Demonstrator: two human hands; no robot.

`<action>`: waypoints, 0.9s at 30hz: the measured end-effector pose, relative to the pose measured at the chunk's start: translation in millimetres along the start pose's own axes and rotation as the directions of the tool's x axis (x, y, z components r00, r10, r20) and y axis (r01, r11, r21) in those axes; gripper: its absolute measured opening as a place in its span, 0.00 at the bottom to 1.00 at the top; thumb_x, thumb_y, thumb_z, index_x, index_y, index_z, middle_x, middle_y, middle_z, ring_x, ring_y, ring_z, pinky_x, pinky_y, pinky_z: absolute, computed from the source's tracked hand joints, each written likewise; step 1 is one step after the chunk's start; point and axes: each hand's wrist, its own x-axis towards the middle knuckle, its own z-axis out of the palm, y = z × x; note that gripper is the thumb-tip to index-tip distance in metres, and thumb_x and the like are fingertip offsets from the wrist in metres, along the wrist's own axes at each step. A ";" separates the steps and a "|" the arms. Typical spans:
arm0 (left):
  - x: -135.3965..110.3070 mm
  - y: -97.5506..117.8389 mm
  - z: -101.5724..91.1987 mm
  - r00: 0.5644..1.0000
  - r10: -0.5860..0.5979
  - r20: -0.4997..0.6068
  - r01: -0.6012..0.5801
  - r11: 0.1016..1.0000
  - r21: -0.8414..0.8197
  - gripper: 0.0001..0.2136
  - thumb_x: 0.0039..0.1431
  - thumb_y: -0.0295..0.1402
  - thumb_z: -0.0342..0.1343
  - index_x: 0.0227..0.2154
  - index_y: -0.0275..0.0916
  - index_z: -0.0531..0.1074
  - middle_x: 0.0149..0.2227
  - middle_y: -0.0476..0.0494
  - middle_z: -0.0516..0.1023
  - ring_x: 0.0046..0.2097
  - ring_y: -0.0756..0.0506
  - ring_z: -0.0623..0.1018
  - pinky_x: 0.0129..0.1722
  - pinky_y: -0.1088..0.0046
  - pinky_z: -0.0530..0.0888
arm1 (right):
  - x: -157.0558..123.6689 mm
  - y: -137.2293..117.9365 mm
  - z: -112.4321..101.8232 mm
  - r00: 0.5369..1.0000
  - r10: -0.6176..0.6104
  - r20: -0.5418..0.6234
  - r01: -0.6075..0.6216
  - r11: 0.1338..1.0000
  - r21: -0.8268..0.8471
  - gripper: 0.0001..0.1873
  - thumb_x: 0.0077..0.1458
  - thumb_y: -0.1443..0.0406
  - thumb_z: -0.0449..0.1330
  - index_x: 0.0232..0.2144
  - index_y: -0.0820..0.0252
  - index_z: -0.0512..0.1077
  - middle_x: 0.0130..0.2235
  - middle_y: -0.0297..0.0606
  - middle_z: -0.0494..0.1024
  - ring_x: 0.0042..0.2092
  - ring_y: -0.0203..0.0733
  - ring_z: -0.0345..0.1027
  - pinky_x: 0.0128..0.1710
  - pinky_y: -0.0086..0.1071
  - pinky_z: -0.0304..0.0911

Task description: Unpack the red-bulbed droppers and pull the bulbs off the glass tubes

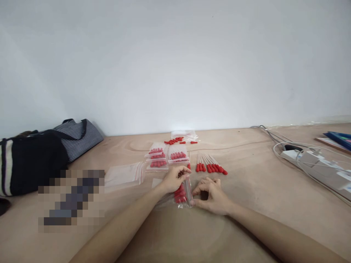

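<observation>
While the small zip bag of red caps (183, 193) lies lengthwise near-to-far between my hands, my left hand (173, 179) pinches its far end and my right hand (212, 194), curled loosely, touches its near right corner.

Plain white wall (175, 65), light wooden table (260, 182), soft even light

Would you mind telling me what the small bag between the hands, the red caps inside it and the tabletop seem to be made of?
The small bag looks like thin clear plastic film: glossy, see-through, with a red zip strip. The red caps inside appear matte, probably rubber or soft plastic; too small to be sure. The tabletop looks like unfinished plywood, pale with visible grain.
</observation>
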 end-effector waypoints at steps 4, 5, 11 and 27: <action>0.6 2.8 0.3 1.000 0.020 -0.007 -0.021 0.999 -0.042 0.06 0.53 0.28 0.49 0.33 0.34 0.70 0.29 0.47 0.72 0.31 0.50 0.70 0.32 0.74 0.67 | 0.1 -7.7 8.6 0.995 0.091 -0.049 -0.091 0.996 -0.001 0.11 0.45 0.57 0.59 0.19 0.57 0.70 0.26 0.30 0.73 0.34 0.38 0.63 0.38 0.37 0.45; 0.5 3.8 -0.6 0.999 0.038 -0.005 -0.038 0.999 -0.026 0.06 0.53 0.27 0.49 0.32 0.34 0.70 0.29 0.47 0.72 0.31 0.50 0.70 0.33 0.74 0.67 | 0.2 -9.0 10.3 0.993 0.104 -0.048 -0.103 0.995 0.010 0.11 0.46 0.59 0.58 0.18 0.58 0.69 0.25 0.29 0.73 0.33 0.38 0.63 0.38 0.36 0.45; -6.1 12.4 -15.2 0.918 0.338 0.206 -0.382 0.893 0.237 0.11 0.55 0.25 0.49 0.38 0.43 0.72 0.41 0.45 0.67 0.45 0.46 0.67 0.46 0.68 0.65 | 0.3 -10.7 11.9 0.986 0.134 -0.098 -0.132 0.991 0.032 0.07 0.42 0.66 0.57 0.16 0.60 0.66 0.23 0.29 0.71 0.32 0.36 0.62 0.39 0.37 0.44; -14.7 -0.4 -7.5 0.735 0.664 0.136 -0.670 0.681 0.296 0.12 0.56 0.23 0.46 0.24 0.36 0.73 0.30 0.45 0.72 0.33 0.51 0.71 0.34 0.78 0.67 | -0.2 7.8 0.4 0.937 -0.326 -0.124 0.304 0.938 -0.167 0.08 0.46 0.71 0.54 0.28 0.55 0.70 0.28 0.31 0.70 0.33 0.36 0.58 0.38 0.36 0.44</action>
